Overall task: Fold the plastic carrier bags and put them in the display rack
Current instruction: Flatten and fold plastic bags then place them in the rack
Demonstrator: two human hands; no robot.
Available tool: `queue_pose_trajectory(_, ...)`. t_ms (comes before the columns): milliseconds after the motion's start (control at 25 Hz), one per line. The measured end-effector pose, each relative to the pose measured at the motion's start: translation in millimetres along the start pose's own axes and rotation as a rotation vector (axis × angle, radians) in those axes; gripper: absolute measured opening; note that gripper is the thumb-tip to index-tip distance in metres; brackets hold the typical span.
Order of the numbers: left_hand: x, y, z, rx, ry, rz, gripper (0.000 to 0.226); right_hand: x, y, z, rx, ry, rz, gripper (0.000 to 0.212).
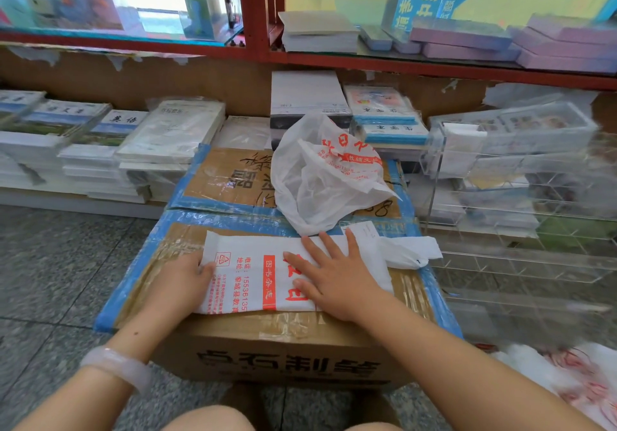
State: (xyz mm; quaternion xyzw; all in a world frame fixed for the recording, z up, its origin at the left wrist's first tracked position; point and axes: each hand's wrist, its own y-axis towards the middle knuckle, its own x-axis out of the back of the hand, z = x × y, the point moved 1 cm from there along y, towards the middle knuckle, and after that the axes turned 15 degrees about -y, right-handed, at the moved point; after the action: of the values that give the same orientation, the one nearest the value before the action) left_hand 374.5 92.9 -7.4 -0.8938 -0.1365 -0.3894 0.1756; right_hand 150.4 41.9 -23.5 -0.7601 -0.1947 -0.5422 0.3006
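While books fill the red-framed shelves (260,53) at 12 o'clock, a person works on a taped cardboard box (287,347) at frame centre, a 2nd box (227,176) behind it. The clear acrylic display rack (521,176) stands at 3 o'clock, just beside the boxes; whether its compartments hold any bags can't be told. A crumpled carrier bag (320,180), white w/ red print, sits unfolded on the 2nd box at 12 o'clock from the hands. More white plastic (581,384) lies on the floor at 5 o'clock. The flattened bag (253,273) lies lengthwise across the near box top, handles (410,250) trailing toward 3 o'clock. The right hand (337,280) lies flat, fingers straight & spread, pressing the bag's middle; the left hand (187,280) rests at the bag's 9 o'clock end, fingertips curled at its edge, gripping or just touching can't be told. Step in hand looks to be smoothing air out before folding. Next move prob. calls for holding one end pinned while the other is doubled over, handles tucked in, so the slippery film stays square.
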Motion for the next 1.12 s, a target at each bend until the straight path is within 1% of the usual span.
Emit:
queue_pose_trajectory(80, 4, 2, 2, 0.038, 0.047, 0.032, 0.015, -5, 1, -4, 0.018, 0.074, 0.015, 0.085)
queue_pose_trajectory(120, 8, 2, 4, 0.055, 0.101, 0.03, 0.019, -7, 2, -5, 0.031, 0.096, 0.025, 0.084)
queue_pose_trajectory(160, 14, 2, 5, 0.061, 0.155, -0.009, 0.025, -8, 2, -7, 0.039, 0.109, 0.032, 0.083)
queue_pose_trajectory(200, 19, 1, 4, 0.041, 0.196, -0.094, 0.026, -8, 2, -7, 0.04, 0.111, 0.04, 0.081)
queue_pose_trajectory(240, 22, -2, -1, -0.025, 0.205, -0.206, 0.025, -8, 2, -8, 0.039, 0.105, 0.043, 0.077)
queue_pose_trajectory(280, 20, -4, -7, -0.133, 0.179, -0.304, 0.024, -8, 2, -8, 0.035, 0.094, 0.051, 0.069)
queue_pose_trajectory(320, 14, -6, -17, -0.264, 0.149, -0.314, 0.03, -9, 2, -7, 0.026, 0.086, 0.065, 0.061)
queue_pose_trajectory(360, 3, -7, -25, -0.37, 0.19, -0.214, 0.041, -9, 2, -6, 0.024, 0.08, 0.073, 0.056)
queue_pose_trajectory(400, -12, -8, -27, -0.444, 0.269, -0.072, 0.055, -8, 2, -5, 0.033, 0.086, 0.076, 0.054)
queue_pose_trajectory(440, -26, -7, -24, -0.462, 0.339, 0.063, 0.067, -5, 0, -4, 0.044, 0.113, 0.076, 0.053)
queue_pose_trajectory(480, -37, -3, -20, -0.435, 0.386, 0.138, 0.08, 0, -2, -8, 0.05, 0.152, 0.061, 0.052)
queue_pose_trajectory(520, -43, 2, -15, -0.398, 0.406, 0.15, 0.088, 5, -8, -17, 0.033, 0.183, 0.021, 0.052)
queue_pose_trajectory(560, -46, 8, -9, -0.377, 0.415, 0.14, 0.091, 9, -14, -30, -0.018, 0.214, -0.056, 0.052)
queue_pose_trajectory(600, -48, 11, -3, -0.381, 0.423, 0.132, 0.09, 10, -21, -47, -0.103, 0.246, -0.153, 0.052)
queue_pose_trajectory(640, -49, 11, -2, -0.392, 0.428, 0.125, 0.089, 6, -31, -67, -0.208, 0.255, -0.218, 0.052)
queue_pose_trajectory(680, -49, 9, -2, -0.392, 0.431, 0.124, 0.09, -1, -41, -88, -0.318, 0.256, -0.225, 0.052)
queue_pose_trajectory(720, -49, 9, -2, -0.392, 0.435, 0.126, 0.092, -8, -50, -105, -0.406, 0.265, -0.19, 0.049)
queue_pose_trajectory(760, -49, 9, -3, -0.393, 0.433, 0.134, 0.094, -14, -57, -117, -0.439, 0.261, -0.139, 0.043)
queue_pose_trajectory(800, -50, 9, -4, -0.39, 0.432, 0.141, 0.095, -19, -61, -124, -0.421, 0.205, -0.128, 0.033)
queue_pose_trajectory(840, -50, 8, -5, -0.389, 0.435, 0.142, 0.095, -20, -62, -126, -0.384, 0.097, -0.178, 0.022)
queue_pose_trajectory(880, -49, 8, -5, -0.391, 0.434, 0.141, 0.095, -21, -61, -130, -0.352, -0.013, -0.273, 0.016)
queue_pose_trajectory(960, -48, 8, -6, -0.396, 0.44, 0.136, 0.094, -24, -61, -139, -0.367, -0.107, -0.463, 0.031)
queue_pose_trajectory(1000, -48, 7, -5, -0.39, 0.445, 0.133, 0.094, -29, -61, -140, -0.354, -0.163, -0.481, 0.037)
queue_pose_trajectory(1080, -49, 6, -4, -0.356, 0.46, 0.127, 0.093, -48, -69, -138, -0.328, -0.245, -0.423, 0.047)
queue_pose_trajectory(1120, -49, 7, -4, -0.339, 0.463, 0.111, 0.094, -53, -74, -137, -0.35, -0.223, -0.421, 0.052)
